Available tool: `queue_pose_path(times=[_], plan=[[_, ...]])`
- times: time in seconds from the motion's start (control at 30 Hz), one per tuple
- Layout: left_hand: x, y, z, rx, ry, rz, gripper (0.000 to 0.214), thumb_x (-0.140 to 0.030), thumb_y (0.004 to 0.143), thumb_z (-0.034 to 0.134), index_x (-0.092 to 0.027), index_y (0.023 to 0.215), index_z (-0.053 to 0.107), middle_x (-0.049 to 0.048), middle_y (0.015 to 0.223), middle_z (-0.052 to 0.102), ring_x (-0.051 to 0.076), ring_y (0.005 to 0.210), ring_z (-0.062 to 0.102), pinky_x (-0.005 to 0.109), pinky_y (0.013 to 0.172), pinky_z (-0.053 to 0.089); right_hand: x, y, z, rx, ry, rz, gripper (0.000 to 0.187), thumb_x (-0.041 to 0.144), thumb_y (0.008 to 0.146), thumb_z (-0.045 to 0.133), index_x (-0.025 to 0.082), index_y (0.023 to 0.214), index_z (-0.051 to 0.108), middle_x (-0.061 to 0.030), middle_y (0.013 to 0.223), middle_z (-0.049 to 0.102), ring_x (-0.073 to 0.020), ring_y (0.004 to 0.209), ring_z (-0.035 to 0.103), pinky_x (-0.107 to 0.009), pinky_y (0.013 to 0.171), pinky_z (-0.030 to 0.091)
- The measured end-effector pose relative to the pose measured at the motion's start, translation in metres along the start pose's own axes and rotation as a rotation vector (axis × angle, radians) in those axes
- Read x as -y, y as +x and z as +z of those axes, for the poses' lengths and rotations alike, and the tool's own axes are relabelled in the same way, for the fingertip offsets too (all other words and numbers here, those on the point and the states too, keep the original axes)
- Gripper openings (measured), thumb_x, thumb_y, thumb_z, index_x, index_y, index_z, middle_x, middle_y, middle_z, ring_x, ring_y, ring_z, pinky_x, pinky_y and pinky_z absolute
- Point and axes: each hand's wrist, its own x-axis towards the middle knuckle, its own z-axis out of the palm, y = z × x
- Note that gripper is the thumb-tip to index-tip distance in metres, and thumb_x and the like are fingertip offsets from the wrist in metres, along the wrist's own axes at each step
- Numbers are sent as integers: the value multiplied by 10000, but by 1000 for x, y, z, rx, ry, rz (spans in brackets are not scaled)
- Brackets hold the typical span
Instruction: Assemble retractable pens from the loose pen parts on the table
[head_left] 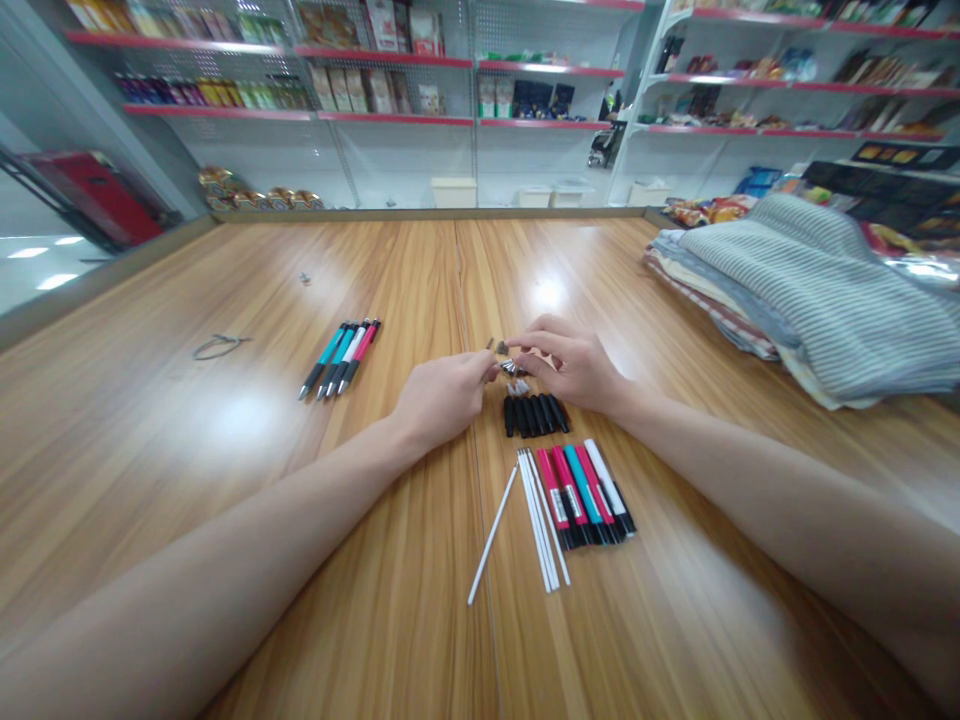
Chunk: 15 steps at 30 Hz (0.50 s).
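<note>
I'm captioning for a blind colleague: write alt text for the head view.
A person's left hand and right hand reach among small pen parts on a wooden table. Nearer lie black grips, white refills and barrels; four pens lie left.

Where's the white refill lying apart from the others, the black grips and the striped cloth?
White refill (pixel 493 535): head view, middle of its shaft.
Black grips (pixel 535 416): head view, middle of the row.
Striped cloth (pixel 825 285): head view, its upper surface.

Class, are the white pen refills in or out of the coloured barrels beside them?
Out: the white refills lie bare on the wooden table, left of the coloured barrels, one slanting away from the others.
</note>
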Motion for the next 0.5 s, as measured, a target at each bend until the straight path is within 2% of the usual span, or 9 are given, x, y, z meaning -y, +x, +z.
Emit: queue_pose_path(times=[0.2,0.3,0.33,0.4,0.5], plan=[[-3,1,-3,17,-58,-20,318,-328,968,348,-186,958,632,79,955,707,204,850,657,280,684,437,-1,0,2,76,-28,-81,198,285,929,550,200,1025,700,-61,889,645,-148,849,570,-305,782,476],[-4,5,-12,43,-218,-34,315,-341,950,389,-183,908,658,74,900,698,202,836,642,284,692,445,0,0,2,76,-60,-97,196,279,933,541,204,995,711,-58,868,654,-154,826,553,-315,764,465],[-4,7,-16,80,-313,-58,304,-333,937,411,-178,872,665,69,844,686,190,794,633,274,665,444,0,0,2,71,-70,-92,193,275,933,539,203,974,714,-58,862,656,-155,819,547,-318,759,462],[-2,10,-25,256,-560,-154,313,-334,921,440,-153,778,653,49,679,611,138,599,561,231,534,405,-2,0,1,48,-88,-69,186,262,930,540,199,923,715,-56,851,661,-159,813,537,-322,755,456],[8,12,-38,527,-958,-423,287,-384,913,484,-144,825,614,-6,577,481,66,395,364,181,373,274,-7,0,0,-18,-107,-25,178,242,920,548,186,869,709,-52,832,662,-162,807,529,-328,762,449]])
